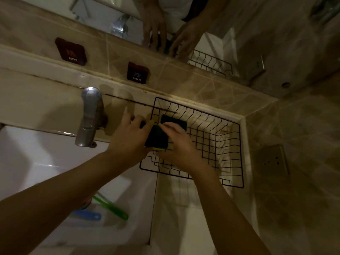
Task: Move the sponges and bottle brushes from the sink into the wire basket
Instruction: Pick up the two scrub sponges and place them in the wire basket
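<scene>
Both hands at the left end of a black wire basket, closed together on a dark green sponge with a yellow underside showing at its lower edge. Left hand gripping the sponge's left side, fingers curled round its upper corner; right hand pressed on its right side, thumb and fingertips laid across the top edge. Sponge held over the basket's left portion, whether touching the wire bottom cannot be told. Just behind it, a second dark sponge lying inside the basket near the back wall, partly covered by the right hand's fingers. Basket standing on the pale surface in the corner, close against the beige tiled wall and right of the white sink. Down in the sink, near the drain and partly hidden by the left forearm, a green brush handle lying slantwise beside a blue handle; brush heads out of sight. Chrome tap reaching over the basin from the rear ledge. On the wall above, two dark plates marked HOT and COLD. Higher up, a mirror repeating both hands and a stretch of the basket rim. Dim light throughout, small details hard to make out.
</scene>
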